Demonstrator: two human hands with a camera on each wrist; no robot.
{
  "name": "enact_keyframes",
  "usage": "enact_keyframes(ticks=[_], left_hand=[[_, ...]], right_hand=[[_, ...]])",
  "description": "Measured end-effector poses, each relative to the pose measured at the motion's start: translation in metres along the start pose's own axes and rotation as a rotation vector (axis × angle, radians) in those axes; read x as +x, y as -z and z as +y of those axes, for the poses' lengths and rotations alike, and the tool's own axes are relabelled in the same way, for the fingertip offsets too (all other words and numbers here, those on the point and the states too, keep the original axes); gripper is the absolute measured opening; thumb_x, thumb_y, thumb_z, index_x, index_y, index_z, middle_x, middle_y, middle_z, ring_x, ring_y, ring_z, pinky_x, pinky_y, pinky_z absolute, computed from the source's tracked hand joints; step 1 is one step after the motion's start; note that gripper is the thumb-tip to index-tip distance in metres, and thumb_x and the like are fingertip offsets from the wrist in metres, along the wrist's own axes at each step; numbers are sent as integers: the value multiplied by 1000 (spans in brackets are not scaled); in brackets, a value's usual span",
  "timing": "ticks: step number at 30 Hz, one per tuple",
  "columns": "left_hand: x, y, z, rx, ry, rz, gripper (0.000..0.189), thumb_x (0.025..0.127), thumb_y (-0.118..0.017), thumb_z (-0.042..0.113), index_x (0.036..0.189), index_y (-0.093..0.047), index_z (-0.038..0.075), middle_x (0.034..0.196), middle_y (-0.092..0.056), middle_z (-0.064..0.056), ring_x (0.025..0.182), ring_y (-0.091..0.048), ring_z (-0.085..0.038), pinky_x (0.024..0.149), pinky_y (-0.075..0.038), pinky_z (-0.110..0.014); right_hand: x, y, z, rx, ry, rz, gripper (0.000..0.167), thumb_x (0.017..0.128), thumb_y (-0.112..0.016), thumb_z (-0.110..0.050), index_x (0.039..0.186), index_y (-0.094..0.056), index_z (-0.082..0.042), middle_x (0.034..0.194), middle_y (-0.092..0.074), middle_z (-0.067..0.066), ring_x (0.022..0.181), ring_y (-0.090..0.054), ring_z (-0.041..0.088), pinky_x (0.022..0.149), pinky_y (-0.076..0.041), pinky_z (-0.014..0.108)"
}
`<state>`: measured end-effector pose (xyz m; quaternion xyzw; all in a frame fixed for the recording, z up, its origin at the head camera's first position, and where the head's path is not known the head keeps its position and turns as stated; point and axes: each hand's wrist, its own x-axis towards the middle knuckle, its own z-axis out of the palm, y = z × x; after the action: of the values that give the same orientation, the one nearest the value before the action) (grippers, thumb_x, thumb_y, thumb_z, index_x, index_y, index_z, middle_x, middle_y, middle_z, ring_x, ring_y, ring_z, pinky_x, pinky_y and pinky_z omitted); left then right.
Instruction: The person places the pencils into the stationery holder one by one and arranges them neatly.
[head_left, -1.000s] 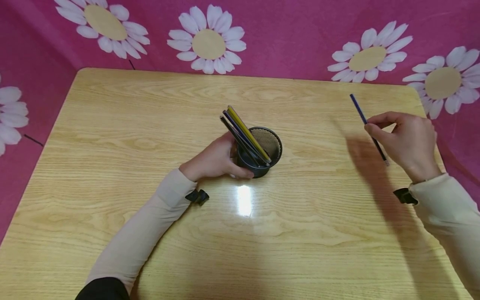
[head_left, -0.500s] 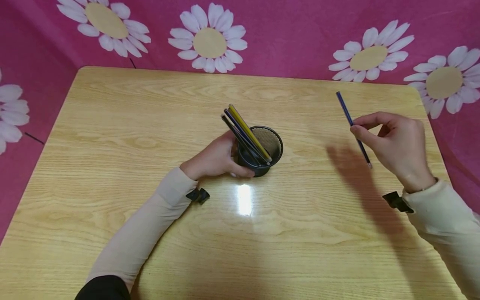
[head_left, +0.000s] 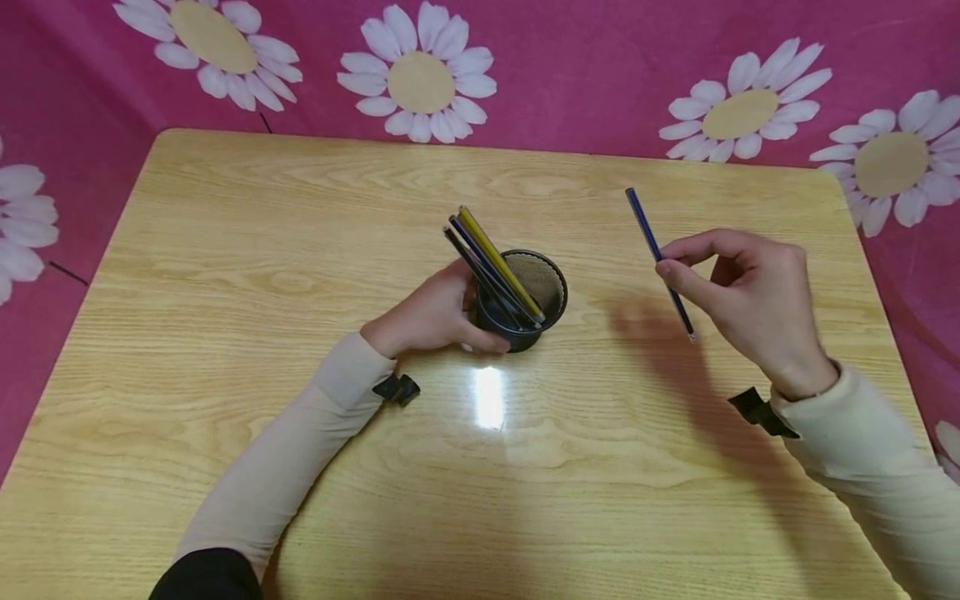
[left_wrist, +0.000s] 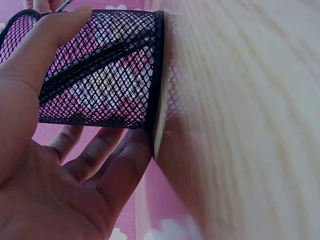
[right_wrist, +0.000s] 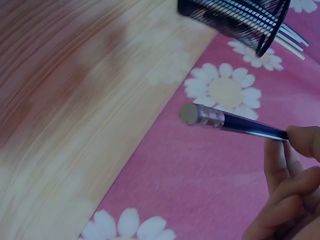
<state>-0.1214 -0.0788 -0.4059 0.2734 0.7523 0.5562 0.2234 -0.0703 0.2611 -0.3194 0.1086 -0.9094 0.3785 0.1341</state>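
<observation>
A black mesh pencil cup stands upright near the middle of the table, with several pencils, one of them yellow, leaning left inside it. My left hand grips the cup from its left side; in the left wrist view the thumb lies along the mesh and the fingers reach round the other side. To the right of the cup, my right hand pinches a dark blue pencil between thumb and index finger, above the table. Its eraser end points down toward the tabletop.
The light wood table runs back to a pink cloth printed with white daisies. Black clips sit on both sleeve cuffs. A bright light reflection shows on the wood in front of the cup.
My right hand has moved left, toward the cup, carrying the blue pencil. The left hand and the cup stay where they were.
</observation>
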Motion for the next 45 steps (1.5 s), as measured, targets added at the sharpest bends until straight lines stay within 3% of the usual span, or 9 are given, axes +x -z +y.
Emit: enact_keyframes(ticks=[9,17,18,24,25,31,38,45], left_hand=[[1,0,-1,12,3,4,81,76,-101,6,142,-56,2,133,-69,-7,121,-67,-19,113,-45,-34],[1,0,-3,9,5,2,82,75,-101,6,143,-56,2,133,-69,-7,121,-67,-19,113,-46,-35],[3,0,-9,1,-2,-3,84,75,-102,10,144,-56,4,133,-68,-7,121,-67,-19,113,-46,-35],[2,1,-8,9,-3,1,82,74,-103,11,142,-56,4,133,-68,-8,121,-67,-20,113,-46,-36],[0,1,-2,21,5,7,80,75,-101,7,141,-56,2,132,-68,-8,121,-67,-20,113,-46,-36],[0,2,-2,25,13,8,81,75,-102,7,141,-55,3,129,-70,-7,118,-68,-19,111,-47,-36],[-2,2,-2,48,23,17,85,74,-102,9,143,-53,3,127,-72,-7,116,-69,-19,111,-47,-36],[1,2,-2,49,17,4,81,75,-102,9,141,-54,3,128,-71,-7,117,-69,-19,111,-47,-36]], right_hand=[[-2,-10,-15,85,71,-25,20,89,-87,5,106,-86,-7,77,-71,-4,48,-36,9,45,-26,25],[3,-16,-32,143,130,-29,19,88,-87,7,103,-85,-3,61,-57,1,48,-36,8,47,-27,24],[4,-17,-35,153,138,-27,18,87,-87,7,102,-85,-3,60,-57,1,49,-36,8,48,-27,24],[10,-17,-48,213,207,-43,17,87,-86,8,100,-85,-4,73,-70,-1,50,-36,6,48,-27,23],[11,-17,-50,224,211,-41,17,87,-85,8,100,-85,-3,75,-71,-1,51,-36,6,49,-28,23],[15,-20,-64,291,206,17,15,86,-86,8,98,-85,0,73,-70,1,51,-36,8,51,-29,23],[26,-26,-80,352,270,80,8,88,-85,1,95,-84,2,82,-77,1,49,-38,8,51,-30,22],[33,-36,-86,408,307,78,8,91,-84,-1,97,-83,3,85,-78,3,49,-39,9,50,-31,23]])
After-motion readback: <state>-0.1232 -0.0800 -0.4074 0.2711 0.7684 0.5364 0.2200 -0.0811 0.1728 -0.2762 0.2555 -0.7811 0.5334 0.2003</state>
